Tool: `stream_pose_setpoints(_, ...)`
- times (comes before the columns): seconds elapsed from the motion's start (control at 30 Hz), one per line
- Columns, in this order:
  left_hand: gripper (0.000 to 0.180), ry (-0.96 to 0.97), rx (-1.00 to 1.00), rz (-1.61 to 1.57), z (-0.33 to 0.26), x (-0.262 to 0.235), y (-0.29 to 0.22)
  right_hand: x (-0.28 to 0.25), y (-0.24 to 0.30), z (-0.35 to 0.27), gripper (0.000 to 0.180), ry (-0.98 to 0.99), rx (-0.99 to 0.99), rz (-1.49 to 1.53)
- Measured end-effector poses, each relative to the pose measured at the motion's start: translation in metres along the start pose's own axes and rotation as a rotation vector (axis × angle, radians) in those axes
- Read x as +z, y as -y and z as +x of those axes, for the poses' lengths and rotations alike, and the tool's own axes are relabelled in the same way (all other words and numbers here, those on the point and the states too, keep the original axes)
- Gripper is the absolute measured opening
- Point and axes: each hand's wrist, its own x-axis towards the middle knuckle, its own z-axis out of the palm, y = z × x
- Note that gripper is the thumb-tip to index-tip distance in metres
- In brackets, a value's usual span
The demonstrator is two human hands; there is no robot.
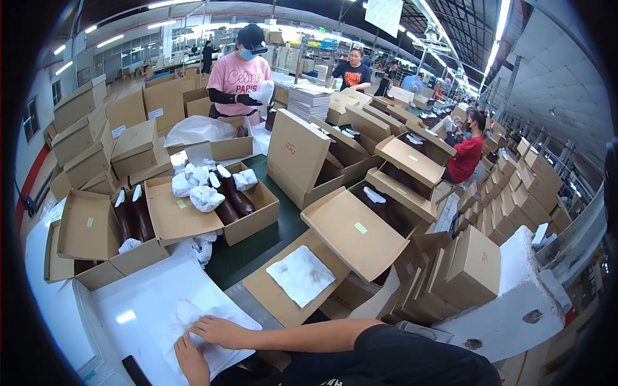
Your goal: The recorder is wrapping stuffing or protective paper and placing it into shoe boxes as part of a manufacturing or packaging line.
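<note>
On the white worktop at the lower left lies a thin, crumpled sheet of white tissue paper (222, 355). My right hand (219, 331) reaches across from the right, its fingers bent and pressed onto the bunched paper. Close beside it, my left hand (192, 361) comes up from the lower edge with its fingers curled on the same sheet. Whatever lies under the fingers is hidden. Just beyond stands an open cardboard box (254, 219) with dark brown boots (235, 196) and several balls of white paper (206, 198) in it.
Another open box (119, 267) with dark boots is at the left. A white pad (301, 275) lies on a cardboard lid right of my hands. Open boxes (354, 231) crowd the green conveyor belt (248, 254). Across it, a person in pink (238, 83) holds white paper. A dark strip (135, 371) lies near my left hand.
</note>
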Motion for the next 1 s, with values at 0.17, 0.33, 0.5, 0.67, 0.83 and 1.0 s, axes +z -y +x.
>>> stream_pose_setpoints(0.17,0.053,0.062,0.126,0.048,-0.015,-0.028,-0.029,-0.017,0.016,-0.023,0.05,0.047,0.058,0.087)
stream_pose_setpoints(0.33,0.049,0.303,-0.054,0.064,-0.004,-0.038,-0.012,-0.02,0.014,0.029,0.038,0.493,0.196,0.03)
stream_pose_setpoints(0.5,0.038,0.001,0.123,0.109,0.018,-0.058,-0.069,-0.025,-0.015,0.065,0.031,0.711,0.314,-0.066)
stream_pose_setpoints(0.67,0.04,-0.044,-0.024,-0.12,0.016,-0.003,0.001,-0.028,-0.007,0.081,0.036,0.695,0.354,-0.052)
stream_pose_setpoints(0.83,0.028,0.061,-0.112,-0.158,0.04,0.0,0.028,-0.008,0.006,0.05,0.028,0.118,0.091,-0.085)
stream_pose_setpoints(1.0,0.031,0.059,-0.164,-0.093,0.059,0.01,0.04,0.021,-0.001,0.048,0.017,-0.224,0.025,-0.28)
